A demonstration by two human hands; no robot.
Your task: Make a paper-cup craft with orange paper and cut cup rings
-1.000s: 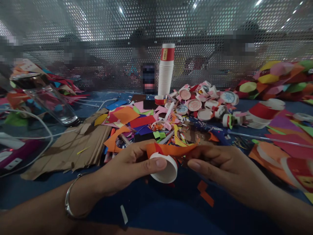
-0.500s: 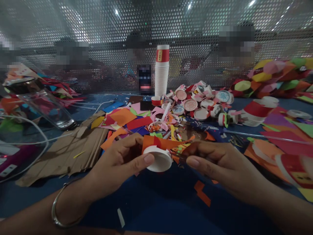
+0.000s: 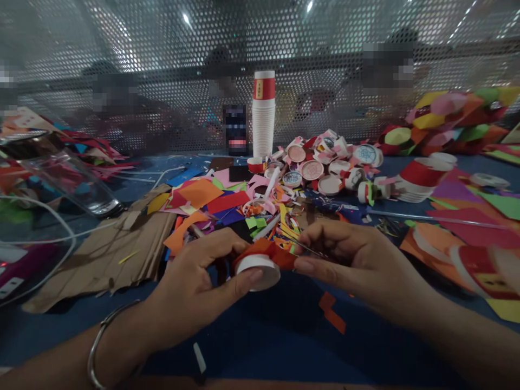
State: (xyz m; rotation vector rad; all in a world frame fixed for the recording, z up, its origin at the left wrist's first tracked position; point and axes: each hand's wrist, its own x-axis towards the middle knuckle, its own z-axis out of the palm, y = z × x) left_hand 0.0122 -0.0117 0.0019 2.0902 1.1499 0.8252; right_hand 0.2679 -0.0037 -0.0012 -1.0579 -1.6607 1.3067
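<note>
Paper, orange and creased, was laid over the far side of a white cup piece, which was held over the near middle of the blue table. The cup piece was tilted, with its round white end turned toward the near side. It was gripped from the left by the left hand, the thumb being pressed on its face and the other fingers being curled behind, partly hidden. On the right, the bent fingers of the right hand were closed on a thin dark implement, too blurred to be identified. Whether the right end of the paper was also pinched there could not be told.

The step in hand was judged to be the fitting of the paper around the cup wall, with the cup piece steadied on the left and the paper worked from the right. For the next move, a firm but light left grip seemed to be called for, with the right end of the paper brought close against the wall; too hard a squeeze might dent the cup piece.

Cut cup ends were heaped at the far right of centre, near a tall stack of paper cups. Coloured scraps were spread beyond the hands, and cardboard was laid on the left.
</note>
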